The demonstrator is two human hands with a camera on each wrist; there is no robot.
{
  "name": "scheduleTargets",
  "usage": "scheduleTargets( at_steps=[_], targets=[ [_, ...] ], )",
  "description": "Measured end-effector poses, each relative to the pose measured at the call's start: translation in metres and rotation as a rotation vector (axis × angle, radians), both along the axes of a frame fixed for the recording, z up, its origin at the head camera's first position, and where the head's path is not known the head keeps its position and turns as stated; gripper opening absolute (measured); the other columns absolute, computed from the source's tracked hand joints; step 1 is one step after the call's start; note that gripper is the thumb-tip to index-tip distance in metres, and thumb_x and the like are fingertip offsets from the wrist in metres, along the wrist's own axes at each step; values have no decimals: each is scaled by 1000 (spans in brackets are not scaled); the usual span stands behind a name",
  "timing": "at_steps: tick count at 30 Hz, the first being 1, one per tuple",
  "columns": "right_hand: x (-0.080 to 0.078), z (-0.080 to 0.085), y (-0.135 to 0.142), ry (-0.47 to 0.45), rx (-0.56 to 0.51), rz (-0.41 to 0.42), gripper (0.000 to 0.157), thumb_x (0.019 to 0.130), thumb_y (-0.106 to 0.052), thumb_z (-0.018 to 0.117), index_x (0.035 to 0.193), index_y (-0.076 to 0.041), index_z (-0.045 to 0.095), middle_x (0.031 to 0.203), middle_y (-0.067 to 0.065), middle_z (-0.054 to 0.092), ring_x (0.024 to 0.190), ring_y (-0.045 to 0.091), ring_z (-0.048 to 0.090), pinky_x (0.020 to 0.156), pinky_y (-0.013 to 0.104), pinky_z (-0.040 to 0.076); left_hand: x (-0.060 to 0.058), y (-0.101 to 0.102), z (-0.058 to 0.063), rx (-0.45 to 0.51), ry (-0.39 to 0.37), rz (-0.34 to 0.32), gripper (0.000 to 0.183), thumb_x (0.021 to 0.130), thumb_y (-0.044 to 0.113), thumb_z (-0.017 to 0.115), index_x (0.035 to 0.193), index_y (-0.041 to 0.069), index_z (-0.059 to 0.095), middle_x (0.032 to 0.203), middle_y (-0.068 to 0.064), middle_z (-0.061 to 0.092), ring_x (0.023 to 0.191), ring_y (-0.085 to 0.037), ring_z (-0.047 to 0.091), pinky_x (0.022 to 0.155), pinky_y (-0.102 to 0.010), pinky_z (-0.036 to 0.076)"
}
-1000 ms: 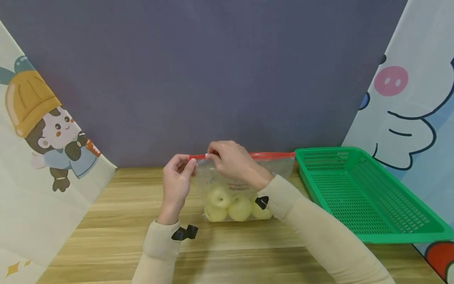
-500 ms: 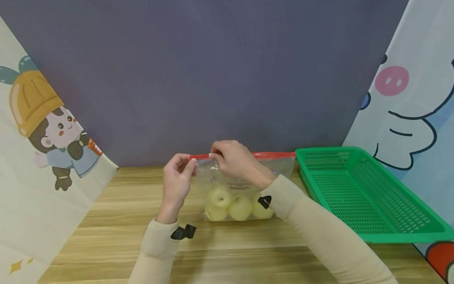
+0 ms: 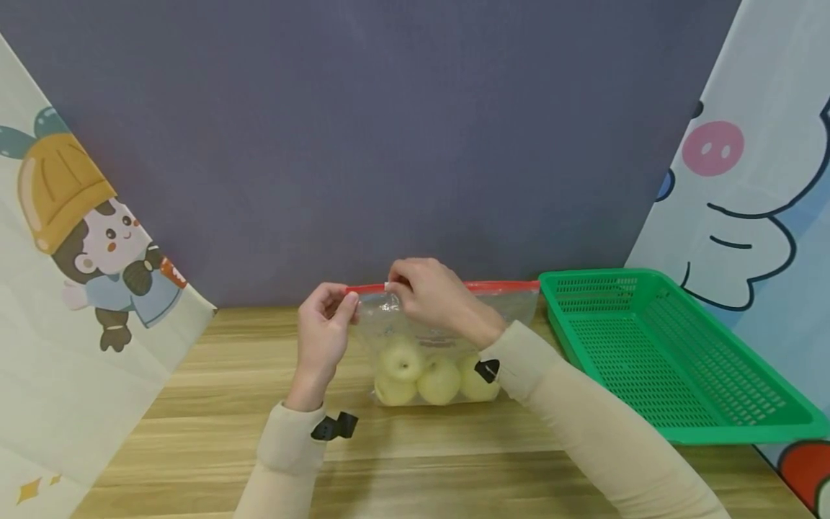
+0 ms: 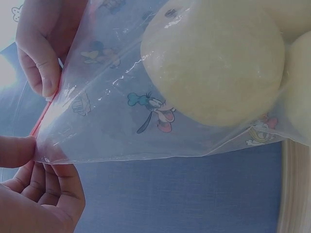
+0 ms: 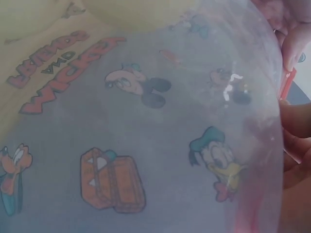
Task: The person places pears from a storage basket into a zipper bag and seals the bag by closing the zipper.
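A clear zip bag (image 3: pixel 382 324) with a red top strip (image 3: pixel 502 287) stands on the table, cartoon figures printed on its film. Several pale yellow-green round fruits (image 3: pixel 439 380), apples or pears, fill its lower part. My left hand (image 3: pixel 322 324) pinches the bag's upper left corner between thumb and fingers. Thumb and fingertips of my right hand (image 3: pixel 431 295) pinch the white slider (image 3: pixel 387 287) on the red strip, a little right of that corner. In the left wrist view, both hands grip the red edge, one fruit (image 4: pixel 214 58) close by. The right palm is hidden.
A green plastic basket (image 3: pixel 648 382) with slotted walls stands right of the bag, its far left corner close to the bag's edge. The wooden table (image 3: pixel 214 411) ends at a dark backdrop behind. Cartoon-printed panels flank both sides.
My right hand has slid slightly to the right along the red strip, with the white slider moving along. The left hand keeps its hold on the corner.
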State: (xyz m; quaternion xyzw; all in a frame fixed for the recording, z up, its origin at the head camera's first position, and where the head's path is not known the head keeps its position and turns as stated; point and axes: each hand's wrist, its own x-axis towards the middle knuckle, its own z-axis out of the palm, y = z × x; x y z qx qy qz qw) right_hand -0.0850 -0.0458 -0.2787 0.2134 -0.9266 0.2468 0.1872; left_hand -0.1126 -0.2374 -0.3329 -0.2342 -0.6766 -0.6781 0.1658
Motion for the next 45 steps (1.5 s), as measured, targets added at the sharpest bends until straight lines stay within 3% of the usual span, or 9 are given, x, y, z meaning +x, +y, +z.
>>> scheduleTargets(
  at_steps=[15,24,45],
  targets=[
    [2,-1,4,-9,7,-27,12,104,-17,60,97,-13,69,85,-3,62,68,12,55,61,28,49,-1,0,-2,16,-10,10,5,99,-2,62,95,-5,63,83,-17,63,69,-15,60,62,-22,55],
    [5,1,10,-45,-3,-12,12,104,-17,60,99,-11,68,85,-3,62,68,12,54,60,28,49,-3,1,-3,5,-18,-9,7,99,0,63,97,-7,62,85,-18,63,70,-15,60,64,-23,55],
    [8,-1,22,-32,-10,-13,12,104,-16,60,98,-10,68,85,-2,63,69,13,54,62,29,50,-4,2,-3,-2,-14,-1,10,100,0,62,97,-9,61,84,-17,62,70,-14,59,64,-22,54]
  ],
)
